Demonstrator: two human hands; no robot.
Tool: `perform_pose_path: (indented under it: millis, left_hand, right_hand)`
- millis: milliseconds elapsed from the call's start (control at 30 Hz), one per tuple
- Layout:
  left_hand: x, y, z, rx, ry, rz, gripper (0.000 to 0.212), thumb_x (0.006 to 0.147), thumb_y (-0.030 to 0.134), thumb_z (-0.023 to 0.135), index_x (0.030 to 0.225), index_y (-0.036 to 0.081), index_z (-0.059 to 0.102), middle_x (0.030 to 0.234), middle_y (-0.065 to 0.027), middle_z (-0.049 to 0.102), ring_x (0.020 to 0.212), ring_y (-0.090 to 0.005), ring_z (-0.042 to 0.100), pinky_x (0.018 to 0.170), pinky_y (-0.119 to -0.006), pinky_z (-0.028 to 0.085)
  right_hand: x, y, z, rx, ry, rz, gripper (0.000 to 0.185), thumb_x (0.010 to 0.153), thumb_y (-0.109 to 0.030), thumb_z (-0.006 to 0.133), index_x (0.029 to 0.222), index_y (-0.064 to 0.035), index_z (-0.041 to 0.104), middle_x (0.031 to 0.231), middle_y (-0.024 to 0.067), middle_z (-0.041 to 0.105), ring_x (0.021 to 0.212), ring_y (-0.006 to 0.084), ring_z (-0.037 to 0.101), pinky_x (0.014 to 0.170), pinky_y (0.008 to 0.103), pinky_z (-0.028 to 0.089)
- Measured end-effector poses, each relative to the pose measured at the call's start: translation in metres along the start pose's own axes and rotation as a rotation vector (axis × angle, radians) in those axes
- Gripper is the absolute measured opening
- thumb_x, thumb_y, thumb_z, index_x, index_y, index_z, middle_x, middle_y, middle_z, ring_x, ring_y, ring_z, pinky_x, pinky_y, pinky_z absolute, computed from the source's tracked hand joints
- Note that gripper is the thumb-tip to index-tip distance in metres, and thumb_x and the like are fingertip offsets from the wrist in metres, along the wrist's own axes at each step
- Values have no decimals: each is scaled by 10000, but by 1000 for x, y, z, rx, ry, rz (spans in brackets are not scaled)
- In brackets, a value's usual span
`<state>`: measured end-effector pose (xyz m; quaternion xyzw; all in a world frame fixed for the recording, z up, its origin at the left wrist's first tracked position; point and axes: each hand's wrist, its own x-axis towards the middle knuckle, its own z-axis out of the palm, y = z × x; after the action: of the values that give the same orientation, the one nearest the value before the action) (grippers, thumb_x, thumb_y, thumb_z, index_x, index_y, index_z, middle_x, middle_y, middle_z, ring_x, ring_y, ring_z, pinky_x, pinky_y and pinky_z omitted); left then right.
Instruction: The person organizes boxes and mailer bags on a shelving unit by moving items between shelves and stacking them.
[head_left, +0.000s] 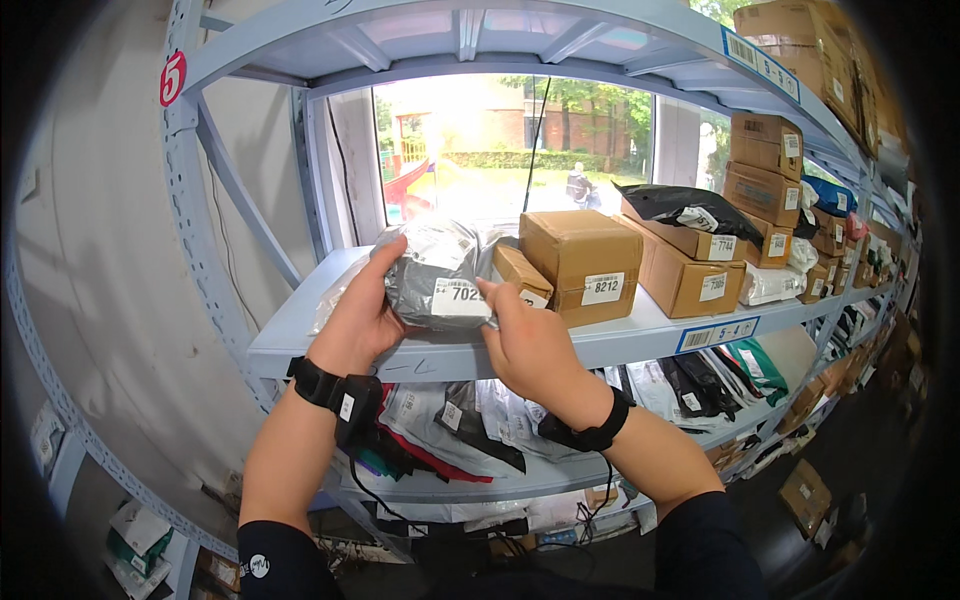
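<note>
A grey plastic mailer parcel (420, 289) with a white label is held between both hands at the left end of the upper shelf (667, 326). My left hand (367, 307) grips its left side, thumb on top and fingers curled below. At the right lower corner, my right hand (529, 337) pinches the plastic beside the label, hiding part of it. A small cardboard box (521, 271) stands just right of the parcel, partly covered. Beside that is a larger taped cardboard box (581, 259). Clear plastic wrap (328, 304) shows behind my left wrist.
Stacked cartons (686, 281) with a black mailer bag (686, 210) on top continue rightward. Mailer bags (450, 420) fill the shelf below. A metal upright (210, 225) stands at left, with a window (480, 127) behind. One carton (805, 487) lies on the floor; cables hang from my wrists.
</note>
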<state>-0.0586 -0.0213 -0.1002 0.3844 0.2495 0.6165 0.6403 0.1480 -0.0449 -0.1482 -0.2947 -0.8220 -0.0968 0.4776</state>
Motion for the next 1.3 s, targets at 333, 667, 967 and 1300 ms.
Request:
perform_pose_path:
  millis: [333,667,967,1300]
  left_hand:
    - [-4,9,0,114,76,441,325,874,-31,509,1191,-61,440,1079,-185,593,930,-305,666,814,-431,598]
    - [-61,-9,-6,-87,-59,642,478,910,19,447,1385,-13,398,1337,-168,543,1192,-304,579,1018,-452,497]
    - [-89,-99,17,94,-322,523,669,843,51,616,1444,1,329,1393,-163,495,1255,-304,527,1055,-425,435]
    - [-78,-163,65,418,-425,270,793,763,114,818,1401,-10,364,1330,-114,546,1226,-215,517,1058,-366,387]
  right_hand:
    - [-2,-8,-13,0,-110,117,632,843,-296,670,1324,20,410,1104,205,638,837,395,666,687,467,544]
    - [5,-13,-48,827,11,197,789,892,-372,704,1419,48,294,1406,245,468,1291,311,491,1018,419,437]
    - [-3,-7,-91,1139,-9,390,725,892,-309,722,1400,47,349,1334,161,516,1223,211,501,1008,334,434]
    - [-91,37,-155,758,220,450,546,904,-113,672,1363,31,413,1255,138,580,1162,202,559,1005,341,430]
